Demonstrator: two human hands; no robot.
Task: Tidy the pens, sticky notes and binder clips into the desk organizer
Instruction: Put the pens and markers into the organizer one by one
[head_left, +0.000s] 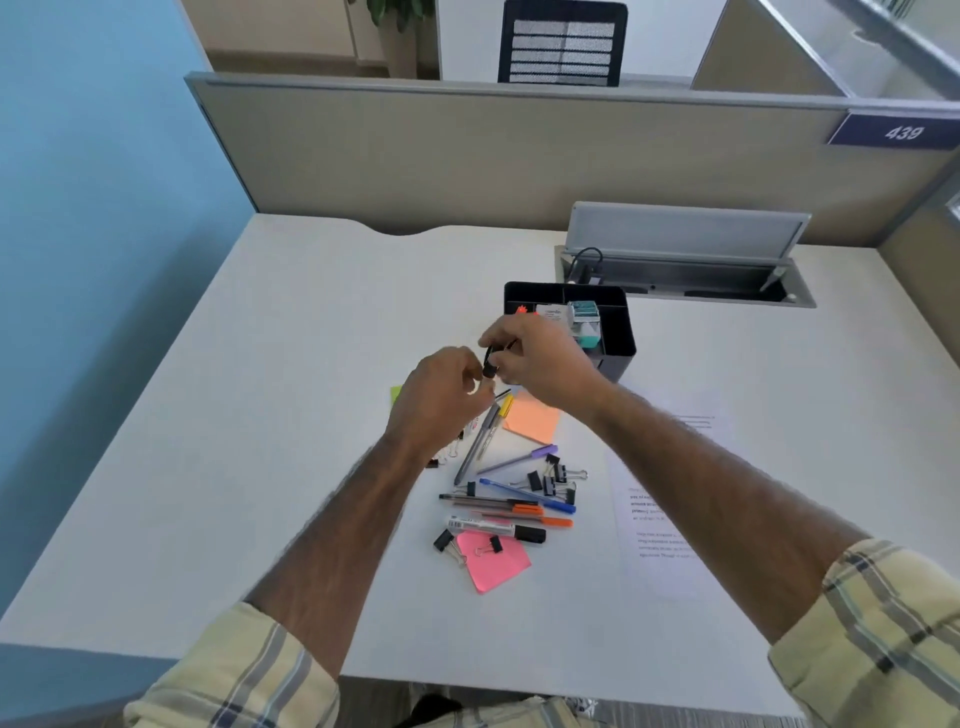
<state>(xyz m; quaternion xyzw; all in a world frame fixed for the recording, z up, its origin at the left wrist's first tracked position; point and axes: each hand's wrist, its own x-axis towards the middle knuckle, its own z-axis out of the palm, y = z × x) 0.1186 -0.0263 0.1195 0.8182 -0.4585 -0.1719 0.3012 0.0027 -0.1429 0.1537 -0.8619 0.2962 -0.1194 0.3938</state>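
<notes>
Hands meet above the clutter: your right hand (540, 358) and left hand (441, 395) are both pinched on one small black item (489, 362) — probably a binder clip, though it is too small and blurred to be sure. Fingers of both hands are closed around it, and it hangs in the air just in front of the black desk organizer (618, 338), not yet inside.

You look to be mid-transfer of a single item, with most of the job ahead. Still loose on the white desk (260, 415) are the orange sticky pad (532, 421), the pink sticky pad (493, 566) with a clip resting on it, a green pad (396, 394) half hidden behind your left hand, a fan of pens (514, 506) and a cluster of binder clips (553, 478).

Next you need one hand to let go, so the other can carry the item a short way forward and drop it into an open compartment. The near-left sections already hold things — aim for a free one, which cannot be picked out clearly from here.

Room is generous: bare desk to the left and toward you, all edges well away. To the right lies a printed sheet (660, 525), and behind the organizer an open cable tray (685, 280) — keep small clips clear of that gap.
</notes>
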